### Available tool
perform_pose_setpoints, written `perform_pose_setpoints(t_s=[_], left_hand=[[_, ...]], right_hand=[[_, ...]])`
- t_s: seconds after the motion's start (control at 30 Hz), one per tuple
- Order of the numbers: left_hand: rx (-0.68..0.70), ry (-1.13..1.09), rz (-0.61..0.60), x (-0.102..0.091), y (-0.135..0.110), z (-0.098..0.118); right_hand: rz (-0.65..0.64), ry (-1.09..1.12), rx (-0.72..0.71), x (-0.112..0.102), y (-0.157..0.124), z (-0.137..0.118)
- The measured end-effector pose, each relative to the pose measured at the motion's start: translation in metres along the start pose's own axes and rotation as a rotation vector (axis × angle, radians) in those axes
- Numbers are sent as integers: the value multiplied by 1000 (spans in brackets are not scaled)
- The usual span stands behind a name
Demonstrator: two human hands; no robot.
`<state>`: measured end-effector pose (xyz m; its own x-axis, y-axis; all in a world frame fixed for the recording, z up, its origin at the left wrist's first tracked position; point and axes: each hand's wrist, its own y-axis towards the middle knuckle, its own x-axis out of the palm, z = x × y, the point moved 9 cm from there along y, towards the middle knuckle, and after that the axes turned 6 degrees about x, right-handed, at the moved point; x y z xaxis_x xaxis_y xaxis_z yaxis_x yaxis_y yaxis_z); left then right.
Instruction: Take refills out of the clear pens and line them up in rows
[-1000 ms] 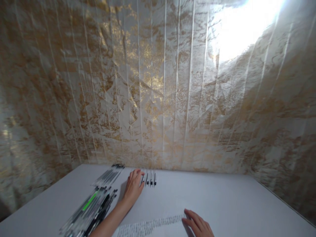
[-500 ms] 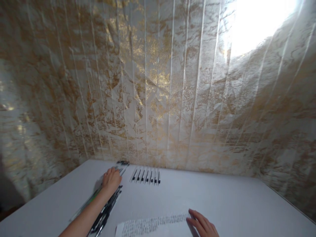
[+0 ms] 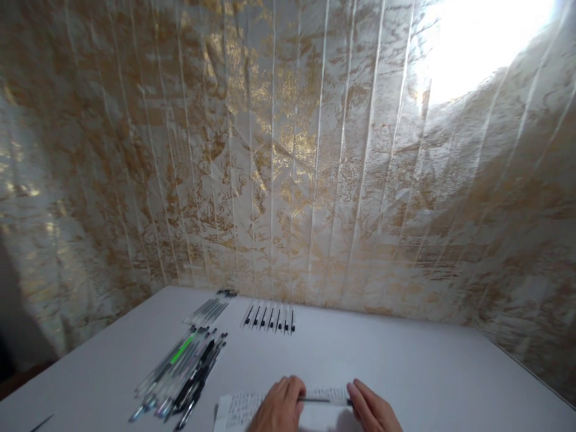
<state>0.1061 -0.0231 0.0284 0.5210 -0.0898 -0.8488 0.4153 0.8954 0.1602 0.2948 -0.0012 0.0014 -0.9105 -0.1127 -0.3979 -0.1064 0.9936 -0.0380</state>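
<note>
Left hand (image 3: 279,405) is back over the sheet of paper (image 3: 236,411); half a second ago it reaches far left, over the grey slim rods (image 3: 211,310). Right hand (image 3: 375,408) keeps near the sheet's far edge, as before, but is no longer idle.

Main change: a slim pen (image 3: 320,400) now spans the gap between the hands, lying roughly level above the written lines. Dark along its left stretch, paler toward the right, with a dark end at the right fingertips. Left fingers curl closed on its left end; the exact thumb placement is hidden. Right thumb and forefinger appear to pinch the other end.

Meaning, as judged: reaching has given way to two-handed handling of a single piece. Whether it is being joined or pulled apart, cannot tell.

Row of clear tubes (image 3: 263,322) with dark inner strips, near the back edge of the white table (image 3: 405,354): count steady at seven since the last look. Left of the paper, the loose pile of pens (image 3: 198,378), bright green strip (image 3: 182,348) among them, lies uncovered now that the forearm is away.
</note>
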Motion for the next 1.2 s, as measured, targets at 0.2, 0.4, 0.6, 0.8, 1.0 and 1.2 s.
perform_pose_setpoints(t_s=[0.2,0.4,0.6,0.8,1.0,1.2], left_hand=[[-26,-141,-20,2,-8,-12],[-99,-111,-72,23,-10,-26],[-26,-69,-47,-5,-11,-5],[102,124,-66,0,-11,9],[-2,80,-37,-6,-13,0],[121,145,33,-6,-14,6]], right_hand=[[-48,-83,22,19,11,8],[47,-158,-38,17,0,1],[130,-160,-83,12,-8,-14],[69,-103,-64,13,-7,-13],[59,-26,-97,17,-12,-27],[43,-2,-95,13,-14,-34]])
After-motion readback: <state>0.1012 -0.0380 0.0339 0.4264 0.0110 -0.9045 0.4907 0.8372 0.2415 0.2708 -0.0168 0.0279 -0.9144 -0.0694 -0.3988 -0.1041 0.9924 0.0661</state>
